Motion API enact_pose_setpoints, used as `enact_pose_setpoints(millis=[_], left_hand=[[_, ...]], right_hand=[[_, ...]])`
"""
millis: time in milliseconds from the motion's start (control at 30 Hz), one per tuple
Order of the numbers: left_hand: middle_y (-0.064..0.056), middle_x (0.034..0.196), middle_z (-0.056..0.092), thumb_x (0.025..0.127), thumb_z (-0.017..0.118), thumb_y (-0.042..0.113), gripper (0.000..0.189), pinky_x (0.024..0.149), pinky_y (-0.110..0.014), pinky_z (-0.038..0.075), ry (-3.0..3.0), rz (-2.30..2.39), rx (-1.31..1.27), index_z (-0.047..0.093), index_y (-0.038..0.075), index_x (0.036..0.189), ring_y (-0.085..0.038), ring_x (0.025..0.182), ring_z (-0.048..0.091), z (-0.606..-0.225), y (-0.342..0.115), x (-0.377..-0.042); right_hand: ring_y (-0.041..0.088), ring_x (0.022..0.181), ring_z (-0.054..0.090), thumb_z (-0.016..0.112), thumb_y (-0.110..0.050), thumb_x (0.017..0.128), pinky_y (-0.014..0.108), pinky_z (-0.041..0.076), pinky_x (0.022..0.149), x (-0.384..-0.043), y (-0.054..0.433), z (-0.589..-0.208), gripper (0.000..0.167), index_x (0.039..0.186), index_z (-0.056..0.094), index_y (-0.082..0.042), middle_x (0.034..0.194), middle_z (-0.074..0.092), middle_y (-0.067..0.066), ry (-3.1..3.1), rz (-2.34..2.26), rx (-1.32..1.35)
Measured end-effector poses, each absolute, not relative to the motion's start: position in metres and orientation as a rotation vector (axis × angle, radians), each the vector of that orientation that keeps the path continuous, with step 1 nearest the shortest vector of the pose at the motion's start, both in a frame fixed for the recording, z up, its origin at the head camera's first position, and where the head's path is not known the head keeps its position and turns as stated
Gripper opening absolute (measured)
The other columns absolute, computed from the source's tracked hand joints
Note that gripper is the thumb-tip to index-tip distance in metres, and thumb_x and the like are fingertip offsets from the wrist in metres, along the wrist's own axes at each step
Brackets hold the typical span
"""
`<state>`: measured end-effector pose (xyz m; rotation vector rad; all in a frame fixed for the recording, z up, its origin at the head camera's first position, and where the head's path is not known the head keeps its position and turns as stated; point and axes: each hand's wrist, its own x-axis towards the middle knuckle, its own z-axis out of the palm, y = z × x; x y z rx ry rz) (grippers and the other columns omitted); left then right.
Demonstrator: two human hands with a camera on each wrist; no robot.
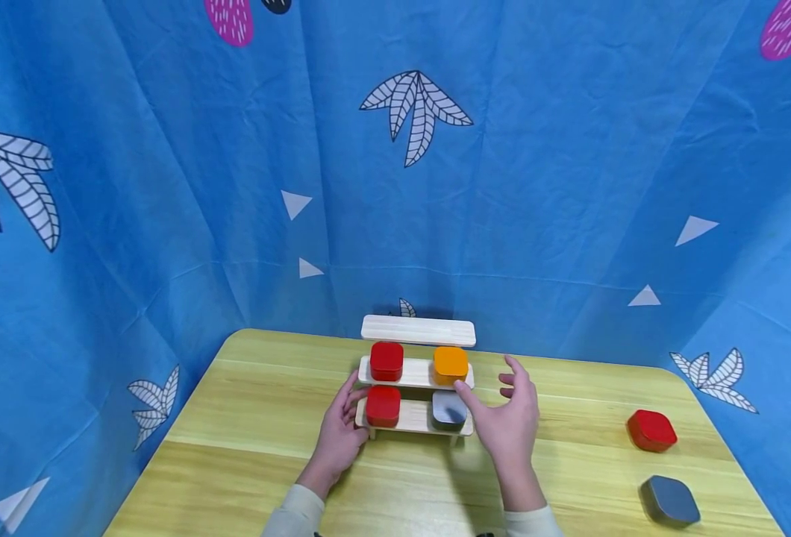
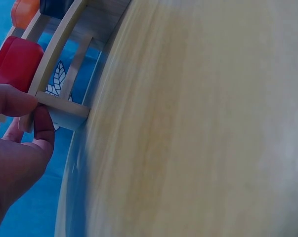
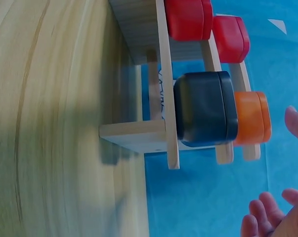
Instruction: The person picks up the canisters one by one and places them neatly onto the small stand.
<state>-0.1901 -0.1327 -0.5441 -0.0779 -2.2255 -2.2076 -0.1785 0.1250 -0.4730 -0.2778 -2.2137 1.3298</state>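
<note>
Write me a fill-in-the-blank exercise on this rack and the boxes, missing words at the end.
The wooden rack has ____ shelves.
Its middle shelf carries the upper red box and an ____ box.
In the head view, the dark box on the bottom shelf stands to the ____ of the lower red box.
Loose boxes on the table number ____.

Missing words: three; orange; right; two.

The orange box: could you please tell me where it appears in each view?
Head: orange box below centre, slightly right.
Left wrist: orange box near the top-left corner.
Right wrist: orange box right of centre, mid-height.
Shared landmark: the wooden rack holding it.
</note>
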Motion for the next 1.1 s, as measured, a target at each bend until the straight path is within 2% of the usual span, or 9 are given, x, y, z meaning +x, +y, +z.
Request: enact_pose_setpoints(millis=[267,700,1100], left_hand=[[-0.005,0.142,0.051,0.077,0.058,-0.026,0.102,0.077,-0.031,0.055,-2.227,-2.206,-0.061,0.026,0.025,0.16,-0.031,0.119,0.05,-0.545,-0.133,-0.19],[-0.007,0.142,0.05,0.076,0.057,-0.026,0.102,0.078,-0.032,0.054,-2.219,-2.209,-0.062,0.026,0.023,0.16,-0.032,0.121,0.049,-0.545,-0.132,-0.189],[-0.012,0.146,0.047,0.076,0.055,-0.027,0.103,0.081,-0.035,0.053,-2.188,-2.253,-0.099,0.022,0.021,0.161,-0.033,0.125,0.046,-0.544,-0.133,-0.19]], right_hand=[[0.034,0.097,0.055,0.093,-0.036,0.068,0.046,0.043,0.077,-0.174,0.132,-0.473,0.09,0.142,0.05,-0.01,0.115,0.058,0.016,-2.19,1.326,-0.292],[0.034,0.099,0.054,0.091,-0.039,0.071,0.047,0.042,0.081,-0.167,0.144,-0.475,0.089,0.144,0.048,-0.012,0.118,0.058,0.016,-2.198,1.314,-0.373],[0.035,0.1,0.055,0.09,-0.04,0.071,0.048,0.042,0.082,-0.164,0.151,-0.474,0.089,0.144,0.048,-0.013,0.119,0.058,0.015,-2.201,1.306,-0.426]])
